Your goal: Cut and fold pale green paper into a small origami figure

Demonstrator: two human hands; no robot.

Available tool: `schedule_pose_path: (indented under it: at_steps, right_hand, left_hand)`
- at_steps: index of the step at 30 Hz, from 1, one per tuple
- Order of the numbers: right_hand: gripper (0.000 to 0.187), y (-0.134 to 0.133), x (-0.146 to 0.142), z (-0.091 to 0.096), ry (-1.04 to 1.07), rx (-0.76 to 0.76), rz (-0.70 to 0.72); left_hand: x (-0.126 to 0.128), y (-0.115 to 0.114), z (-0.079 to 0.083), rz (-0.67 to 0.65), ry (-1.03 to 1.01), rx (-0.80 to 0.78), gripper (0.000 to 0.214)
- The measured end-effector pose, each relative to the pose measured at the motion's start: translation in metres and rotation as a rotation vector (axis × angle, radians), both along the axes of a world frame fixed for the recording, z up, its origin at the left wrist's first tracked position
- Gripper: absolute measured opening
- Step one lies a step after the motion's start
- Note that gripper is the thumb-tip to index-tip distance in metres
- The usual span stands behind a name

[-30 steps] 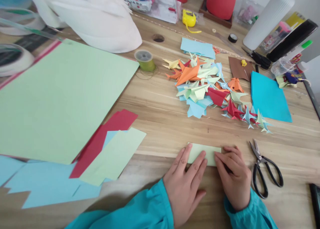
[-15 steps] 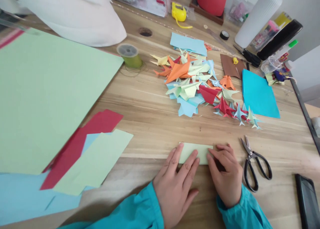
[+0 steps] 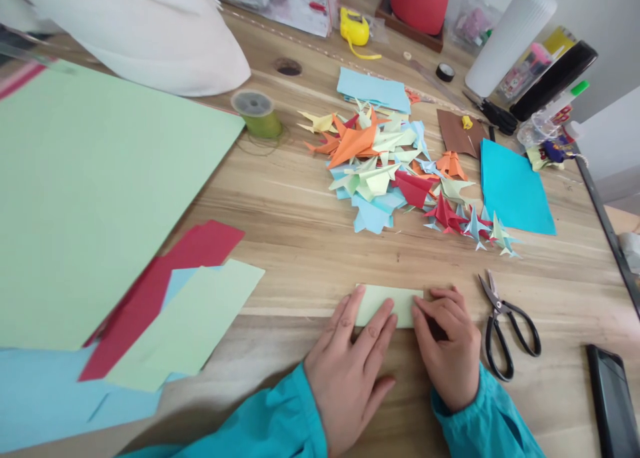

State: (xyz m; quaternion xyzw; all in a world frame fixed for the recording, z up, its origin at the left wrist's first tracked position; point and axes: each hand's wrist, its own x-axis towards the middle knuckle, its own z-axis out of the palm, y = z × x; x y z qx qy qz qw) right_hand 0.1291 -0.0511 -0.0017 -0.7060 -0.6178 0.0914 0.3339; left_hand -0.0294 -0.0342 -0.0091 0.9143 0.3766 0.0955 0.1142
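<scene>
A small folded strip of pale green paper (image 3: 389, 300) lies on the wooden table (image 3: 310, 245) near its front edge. My left hand (image 3: 350, 371) lies flat on the strip's left part, fingers stretched out and pressing down. At the strip's right end my right hand (image 3: 450, 351) rests with its fingers curled, their tips pressed on the paper. Both sleeves are teal.
Black scissors (image 3: 507, 331) lie just right of my right hand, a dark phone (image 3: 613, 391) beyond them. A heap of folded coloured paper shapes (image 3: 395, 171) sits behind, with a turquoise sheet (image 3: 515, 188). A large green sheet (image 3: 95, 191), red and blue sheets lie left. A green thread spool (image 3: 257, 113) stands mid-table.
The view has shifted slightly, so everything sits a little further left and the phone has come into sight. My hands stay pressed on the green strip in the same pose.
</scene>
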Motion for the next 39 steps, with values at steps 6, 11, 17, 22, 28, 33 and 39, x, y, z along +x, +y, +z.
schedule_pose_path:
  at_steps: [6, 11, 17, 22, 28, 33, 39]
  right_hand:
    - [0.014, -0.003, -0.002, 0.0, -0.11, -0.004, -0.018]
    - [0.02, -0.008, -0.004, 0.001, -0.296, -0.027, 0.008]
    - [0.019, -0.009, -0.009, 0.001, -0.485, -0.039, 0.037]
    - [0.02, -0.009, -0.009, 0.0, -0.533, -0.035, 0.043]
    - [0.022, -0.01, -0.008, -0.004, -0.488, 0.005, -0.004]
    - [0.019, -0.011, -0.009, -0.011, -0.413, 0.061, -0.079]
    - [0.018, -0.012, -0.006, -0.015, -0.396, 0.056, -0.116]
  left_hand:
    - [0.0, 0.0, -0.001, 0.003, 0.01, 0.0, 0.056]
    - [0.0, 0.002, 0.001, -0.018, 0.028, -0.001, 0.057]
    - [-0.001, 0.003, 0.0, -0.031, 0.032, 0.024, 0.058]
    - [-0.001, 0.002, -0.005, -0.018, -0.008, 0.073, 0.057]
    - [-0.001, 0.002, -0.008, -0.026, -0.03, 0.12, 0.056]
    - [-0.002, 0.005, -0.013, -0.06, -0.036, 0.148, 0.058]
    - [-0.018, 0.018, -0.018, -0.137, -0.056, 0.185, 0.061]
